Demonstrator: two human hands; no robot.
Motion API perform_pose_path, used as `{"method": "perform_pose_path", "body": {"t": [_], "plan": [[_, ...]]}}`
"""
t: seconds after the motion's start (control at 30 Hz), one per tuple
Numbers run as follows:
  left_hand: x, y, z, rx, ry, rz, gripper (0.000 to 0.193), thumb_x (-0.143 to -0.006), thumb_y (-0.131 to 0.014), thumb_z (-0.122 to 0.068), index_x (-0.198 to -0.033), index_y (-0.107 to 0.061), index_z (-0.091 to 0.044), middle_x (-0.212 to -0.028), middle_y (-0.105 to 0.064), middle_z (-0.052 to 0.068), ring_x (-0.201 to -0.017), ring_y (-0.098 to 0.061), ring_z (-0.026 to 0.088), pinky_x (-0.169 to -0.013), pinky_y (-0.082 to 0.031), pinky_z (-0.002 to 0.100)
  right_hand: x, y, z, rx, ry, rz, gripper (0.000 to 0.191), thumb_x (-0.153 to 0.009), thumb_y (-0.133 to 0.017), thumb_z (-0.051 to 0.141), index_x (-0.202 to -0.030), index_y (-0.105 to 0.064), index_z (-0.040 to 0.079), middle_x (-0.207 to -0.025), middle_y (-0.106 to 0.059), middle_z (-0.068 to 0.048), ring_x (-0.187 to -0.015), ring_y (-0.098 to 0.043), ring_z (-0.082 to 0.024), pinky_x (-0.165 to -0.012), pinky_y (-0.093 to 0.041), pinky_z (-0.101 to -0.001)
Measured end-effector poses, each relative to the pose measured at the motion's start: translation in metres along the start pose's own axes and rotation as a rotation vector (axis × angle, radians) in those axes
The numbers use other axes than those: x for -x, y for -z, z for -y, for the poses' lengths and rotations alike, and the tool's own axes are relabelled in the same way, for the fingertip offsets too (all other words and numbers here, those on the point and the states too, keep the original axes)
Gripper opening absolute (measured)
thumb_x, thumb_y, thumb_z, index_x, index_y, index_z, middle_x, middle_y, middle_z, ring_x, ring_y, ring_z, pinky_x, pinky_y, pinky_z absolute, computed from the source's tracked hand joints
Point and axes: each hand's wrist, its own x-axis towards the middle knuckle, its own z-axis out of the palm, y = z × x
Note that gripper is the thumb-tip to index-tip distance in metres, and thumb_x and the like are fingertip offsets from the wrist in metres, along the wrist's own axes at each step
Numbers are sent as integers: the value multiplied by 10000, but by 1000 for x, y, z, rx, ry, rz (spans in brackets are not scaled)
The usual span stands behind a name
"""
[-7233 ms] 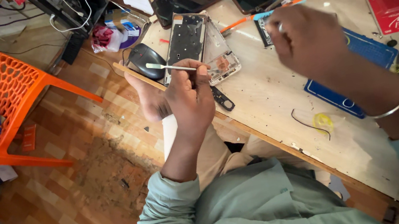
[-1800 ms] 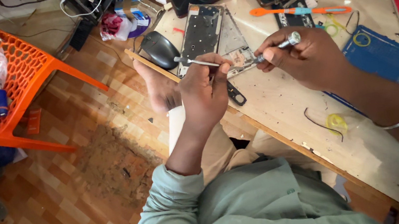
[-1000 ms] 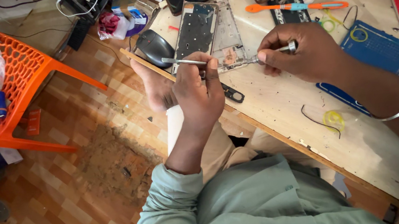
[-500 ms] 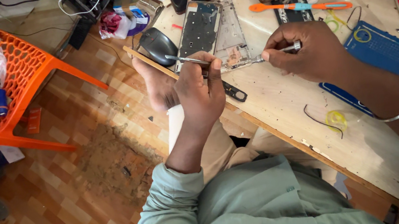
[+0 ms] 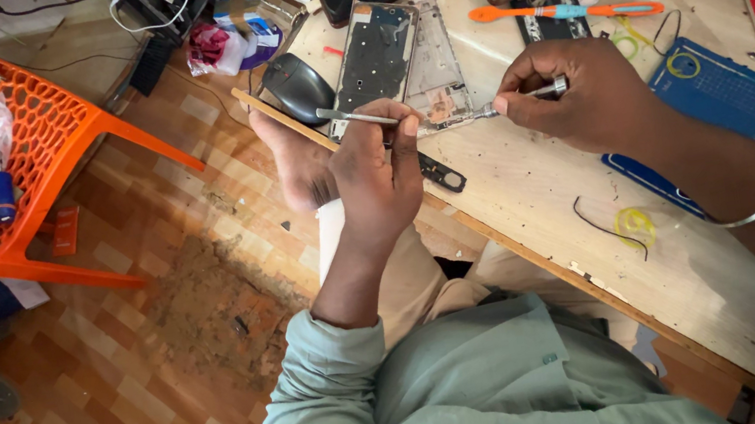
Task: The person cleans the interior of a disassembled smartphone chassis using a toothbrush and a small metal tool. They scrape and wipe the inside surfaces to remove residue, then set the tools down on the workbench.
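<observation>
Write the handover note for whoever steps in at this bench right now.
Left hand: holds tweezers, tips pointing toward the small circuit board.
Right hand: holds a screwdriver, tip at the same board.
Things: the board lies on the table near its edge, beside the opened phone frame. A black mouse lies left of the frame; an orange tool and a blue mat lie further right.
Done: the phone is open, board exposed.
Left: both tools are on the board; whether any screw is out cannot be told.
</observation>
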Motion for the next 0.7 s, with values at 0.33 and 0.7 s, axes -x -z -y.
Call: {"method": "perform_pose_path", "body": {"t": [0.33, 0.7], "plan": [[1, -3, -1, 1, -2, -27, 81, -1064, -641, -81, -1096, -619, -10, -960, -724, 72, -818, -716, 119, -750, -573, 247, 0, 1, 8, -26, -98, 29, 171, -906, -774, 178, -990, -732, 34, -829, -719, -37, -666, -621, -69, -588, -518, -257], [0, -2, -2, 34, 69, 2, 86, -1054, -648, -90, -1075, -621, -11, -953, -746, 65, -778, -689, 91, -731, -553, 233, -1, 3, 6, -30, -76, 31, 171, -902, -768, 177, -990, -735, 34, -832, -724, -35, -665, -625, -72, -593, -518, -255]]}}
